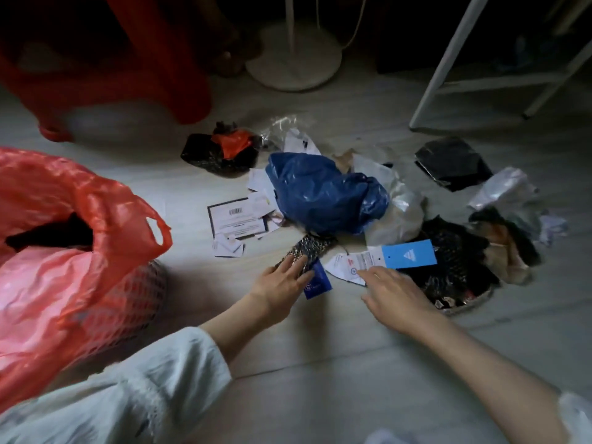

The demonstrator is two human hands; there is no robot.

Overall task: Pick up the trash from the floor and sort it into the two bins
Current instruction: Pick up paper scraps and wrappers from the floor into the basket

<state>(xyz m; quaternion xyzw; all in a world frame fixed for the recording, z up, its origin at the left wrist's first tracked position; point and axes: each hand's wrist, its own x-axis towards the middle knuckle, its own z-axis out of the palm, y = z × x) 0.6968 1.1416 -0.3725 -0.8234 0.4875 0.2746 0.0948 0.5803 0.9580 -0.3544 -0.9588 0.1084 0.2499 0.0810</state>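
Head view of the floor (pixel 320 347) at the moment of sorting. The left hand (pixel 282 280) lay with straight fingers pressed on a dark patterned wrapper (pixel 307 249) and on a small dark-blue packet (pixel 317 280), gripping neither. The right hand (pixel 394 293) was released, fingers extended and spread, its fingertips touching a white printed tag (pixel 349 264) that lay against a light-blue card (pixel 408 254). Both forearms reached forward from white sleeves (pixel 144 389).

The trash formed a loose heap ahead of the hands. A crumpled blue bag (pixel 320 193) sat at its centre, with white plastic (pixel 397 213) just beside it on the right and paper slips, one a barcoded label (pixel 237 219), on the left. Farther back lay a black bag with an orange scrap (pixel 232 144) on top (the scrap rested on the bag, not beside it). To the right, a black netted wrapper (pixel 455 267) lay near the right hand, a flat black packet (pixel 451 161) lay well apart, and a silvery pouch (pixel 503 187) lay between them.

One bin (pixel 128 302), a red mesh basket lined with a red plastic bag (pixel 64 203), stood at the left, near the left arm, with something dark inside. Background: a red stool (pixel 128 75), a white fan base (pixel 293 60) and a white frame leg (pixel 442 65).
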